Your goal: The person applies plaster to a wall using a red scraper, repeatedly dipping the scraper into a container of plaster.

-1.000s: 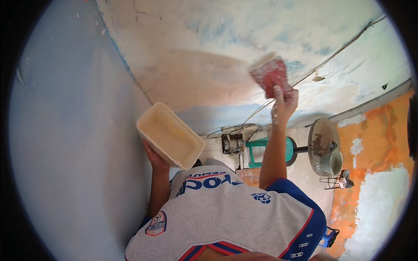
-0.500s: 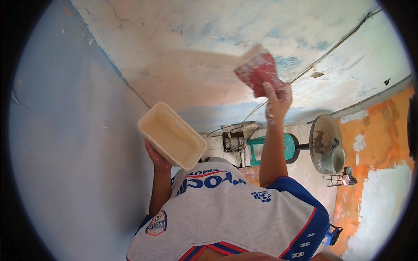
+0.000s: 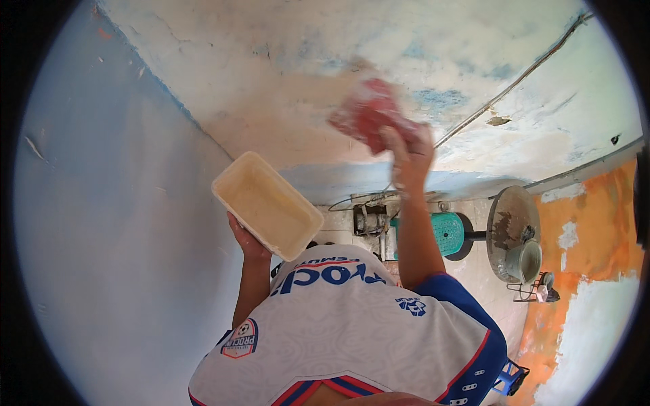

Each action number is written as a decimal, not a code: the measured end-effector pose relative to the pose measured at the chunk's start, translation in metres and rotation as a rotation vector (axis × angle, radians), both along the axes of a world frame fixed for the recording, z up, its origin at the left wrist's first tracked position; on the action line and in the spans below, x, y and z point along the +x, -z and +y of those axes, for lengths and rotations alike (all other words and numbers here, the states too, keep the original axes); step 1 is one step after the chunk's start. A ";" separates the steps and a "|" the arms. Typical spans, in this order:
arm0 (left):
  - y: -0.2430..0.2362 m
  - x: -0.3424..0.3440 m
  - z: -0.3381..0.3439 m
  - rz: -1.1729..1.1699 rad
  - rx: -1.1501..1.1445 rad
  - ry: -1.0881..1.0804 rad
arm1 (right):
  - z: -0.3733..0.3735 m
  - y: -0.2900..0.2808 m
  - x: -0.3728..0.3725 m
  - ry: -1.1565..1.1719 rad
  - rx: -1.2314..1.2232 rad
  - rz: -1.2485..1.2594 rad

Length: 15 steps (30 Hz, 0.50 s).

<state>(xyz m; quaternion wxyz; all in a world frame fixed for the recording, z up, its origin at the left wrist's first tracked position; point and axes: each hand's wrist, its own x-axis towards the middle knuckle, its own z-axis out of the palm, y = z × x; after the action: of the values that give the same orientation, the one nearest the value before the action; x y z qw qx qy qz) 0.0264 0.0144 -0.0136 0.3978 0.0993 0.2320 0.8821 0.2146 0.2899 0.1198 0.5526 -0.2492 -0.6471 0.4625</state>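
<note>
My right hand (image 3: 409,152) grips a red putty knife (image 3: 374,115) with a wide, flared body smeared in whitish filler. Motion blurs the tool, and its edge is at the patchy white and blue wall (image 3: 291,61) in front of me; whether it touches cannot be made out. Lower and to the left, my left hand (image 3: 249,240) supports a cream rectangular tub (image 3: 267,206) from its side and underside. The tub tilts so that its inside shows, with a pale coating over its bottom and walls.
A blue wall (image 3: 122,223) meets the front wall in a corner at left. A cable (image 3: 514,84) runs along the front wall. Below stand a green plastic stool (image 3: 443,233), a dark pump-like machine (image 3: 370,220) and a round table (image 3: 504,233) bearing a grey bucket (image 3: 524,262).
My right hand has swept the putty knife leftward and slightly down along the wall. The tub in my left hand has stayed nearly in place.
</note>
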 end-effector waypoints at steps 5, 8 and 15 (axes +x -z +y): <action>-0.014 0.013 0.000 0.104 -0.037 -0.028 | 0.008 -0.010 -0.061 0.033 0.069 0.010; -0.013 0.020 0.000 0.116 -0.067 -0.086 | 0.035 -0.003 -0.016 0.250 0.009 0.085; -0.007 0.048 -0.008 0.049 -0.227 -0.062 | 0.012 0.002 0.016 -0.035 0.055 0.148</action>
<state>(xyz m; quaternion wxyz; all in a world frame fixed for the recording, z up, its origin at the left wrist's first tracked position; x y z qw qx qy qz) 0.0741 0.0069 -0.0063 0.3731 0.0678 0.3430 0.8594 0.2306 0.3019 0.1181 0.5974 -0.1875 -0.6211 0.4713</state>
